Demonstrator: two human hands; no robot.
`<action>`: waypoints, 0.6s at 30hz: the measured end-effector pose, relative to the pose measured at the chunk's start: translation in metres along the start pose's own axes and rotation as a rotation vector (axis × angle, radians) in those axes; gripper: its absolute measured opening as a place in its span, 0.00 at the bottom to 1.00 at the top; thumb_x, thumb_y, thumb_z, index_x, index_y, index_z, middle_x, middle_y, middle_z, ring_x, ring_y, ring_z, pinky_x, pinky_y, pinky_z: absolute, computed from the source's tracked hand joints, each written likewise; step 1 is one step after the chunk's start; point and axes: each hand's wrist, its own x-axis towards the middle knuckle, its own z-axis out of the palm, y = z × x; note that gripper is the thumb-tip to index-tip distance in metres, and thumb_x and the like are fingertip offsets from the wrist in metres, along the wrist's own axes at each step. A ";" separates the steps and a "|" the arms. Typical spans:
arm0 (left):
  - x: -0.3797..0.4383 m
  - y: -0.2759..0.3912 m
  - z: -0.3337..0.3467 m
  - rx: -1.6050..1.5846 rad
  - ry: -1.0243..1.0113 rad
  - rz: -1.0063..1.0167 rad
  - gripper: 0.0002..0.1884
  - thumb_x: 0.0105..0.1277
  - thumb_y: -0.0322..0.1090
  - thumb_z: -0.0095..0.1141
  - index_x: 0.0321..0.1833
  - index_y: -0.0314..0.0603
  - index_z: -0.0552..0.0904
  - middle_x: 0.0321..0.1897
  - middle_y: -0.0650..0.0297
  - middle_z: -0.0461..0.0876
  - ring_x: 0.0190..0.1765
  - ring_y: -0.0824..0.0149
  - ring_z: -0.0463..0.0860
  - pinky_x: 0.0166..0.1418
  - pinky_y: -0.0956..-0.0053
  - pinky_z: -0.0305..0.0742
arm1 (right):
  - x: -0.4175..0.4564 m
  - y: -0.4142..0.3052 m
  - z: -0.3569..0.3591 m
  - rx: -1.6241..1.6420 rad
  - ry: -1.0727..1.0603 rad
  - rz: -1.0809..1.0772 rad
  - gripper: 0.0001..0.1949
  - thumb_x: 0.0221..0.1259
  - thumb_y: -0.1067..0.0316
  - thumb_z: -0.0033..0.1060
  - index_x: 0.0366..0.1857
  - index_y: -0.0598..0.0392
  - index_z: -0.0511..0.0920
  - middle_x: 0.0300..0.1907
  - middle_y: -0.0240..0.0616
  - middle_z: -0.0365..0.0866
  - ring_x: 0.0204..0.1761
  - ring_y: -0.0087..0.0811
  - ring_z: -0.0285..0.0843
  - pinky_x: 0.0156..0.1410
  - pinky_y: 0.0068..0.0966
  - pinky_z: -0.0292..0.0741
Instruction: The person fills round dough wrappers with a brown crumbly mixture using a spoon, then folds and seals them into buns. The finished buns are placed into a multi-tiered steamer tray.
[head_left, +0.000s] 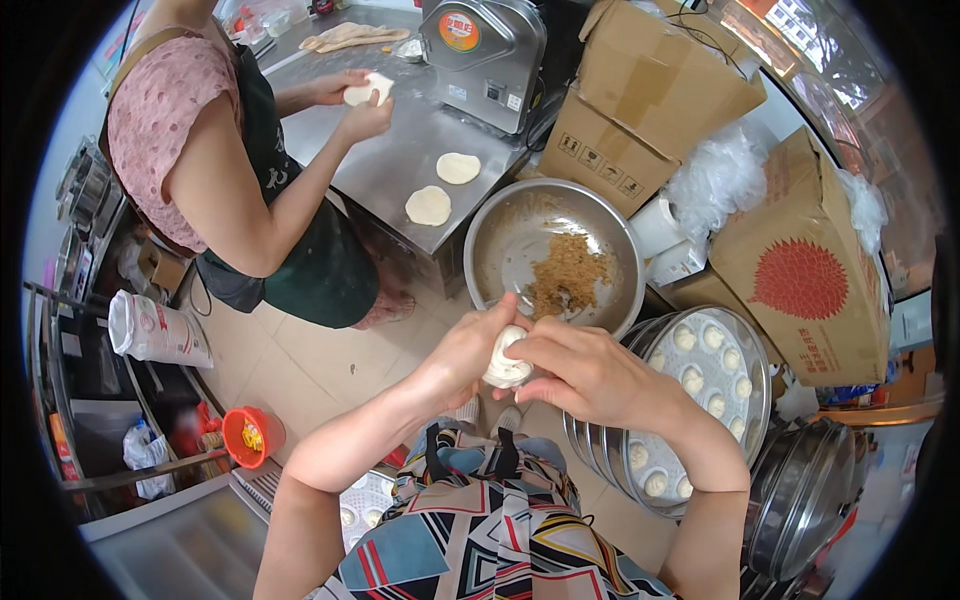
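A white dough bun (507, 361) with folded pleats sits between my two hands at chest height. My left hand (466, 351) cups it from the left, thumb pointing up. From the right, the fingers of my right hand (579, 367) pinch the dough near its top. What is inside the bun is hidden. Just beyond my hands stands a wide steel bowl (504, 255), with a heap of brown minced filling (571, 271) on its bottom. Two flat round dough wrappers, one nearer (428, 205) and one farther (458, 169), lie on the steel worktable (390, 169).
Stacked steamer trays (675, 409) at my right hold several small buns. A co-worker (247, 172) at the left stretches a piece of dough (369, 89). Behind are a dough machine (487, 64) and cardboard boxes (630, 112). An orange bucket (253, 437) stands low at left.
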 end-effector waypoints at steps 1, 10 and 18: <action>0.000 0.000 -0.002 -0.001 0.018 -0.001 0.27 0.77 0.53 0.33 0.40 0.33 0.77 0.21 0.60 0.78 0.17 0.69 0.77 0.14 0.78 0.68 | 0.002 0.000 0.002 -0.072 -0.019 -0.041 0.08 0.52 0.76 0.61 0.35 0.59 0.74 0.35 0.42 0.72 0.38 0.43 0.78 0.41 0.34 0.76; -0.003 -0.020 -0.019 -0.385 -0.022 0.076 0.26 0.77 0.53 0.30 0.46 0.37 0.76 0.34 0.58 0.81 0.33 0.66 0.83 0.29 0.73 0.79 | 0.012 -0.004 0.008 -0.472 -0.034 -0.207 0.11 0.51 0.75 0.60 0.39 0.57 0.77 0.36 0.37 0.73 0.38 0.36 0.78 0.40 0.30 0.77; -0.016 -0.060 0.008 -0.534 0.161 0.742 0.21 0.77 0.49 0.36 0.46 0.38 0.75 0.43 0.56 0.80 0.46 0.64 0.81 0.48 0.66 0.78 | 0.004 -0.013 0.044 0.010 0.289 0.132 0.12 0.56 0.73 0.65 0.43 0.57 0.77 0.31 0.40 0.77 0.25 0.34 0.77 0.31 0.28 0.74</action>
